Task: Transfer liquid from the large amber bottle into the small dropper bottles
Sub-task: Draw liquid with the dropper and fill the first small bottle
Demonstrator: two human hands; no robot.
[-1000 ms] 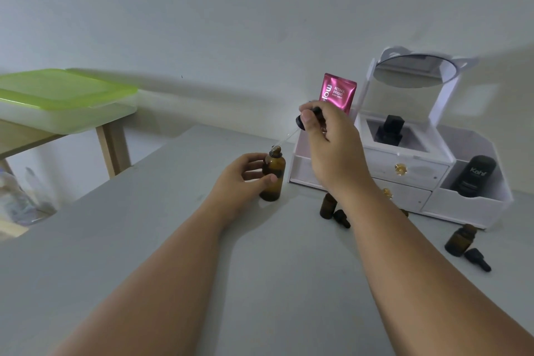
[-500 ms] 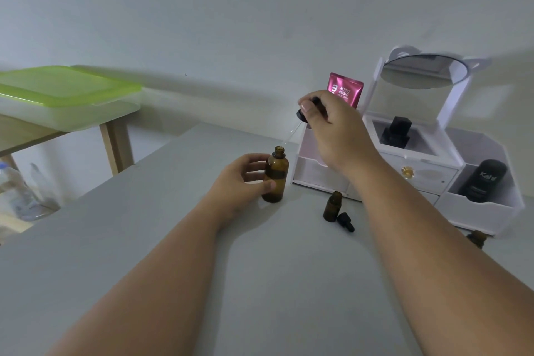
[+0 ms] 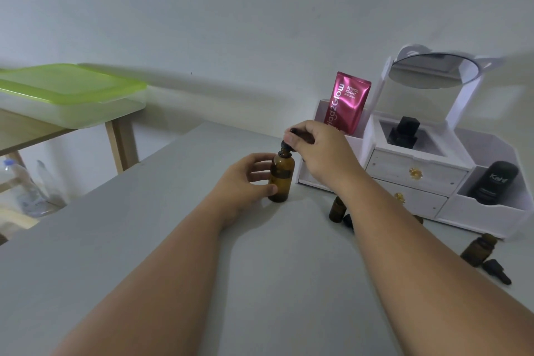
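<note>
The large amber bottle stands upright on the grey table. My left hand grips its body from the left. Just above it, my right hand pinches the black dropper cap, which sits on the bottle's neck. A small amber dropper bottle stands right of it, partly behind my right forearm, with a black cap lying beside it. Another small amber bottle stands at the far right, its black dropper cap lying next to it.
A white cosmetic organiser with drawers and a mirror stands at the back right, holding a pink sachet and a black tube. A wooden side table with a green-lidded box stands at the left.
My right hand has come down from above the bottle, and the dropper has gone into the large bottle's neck. My left hand has kept its hold.
</note>
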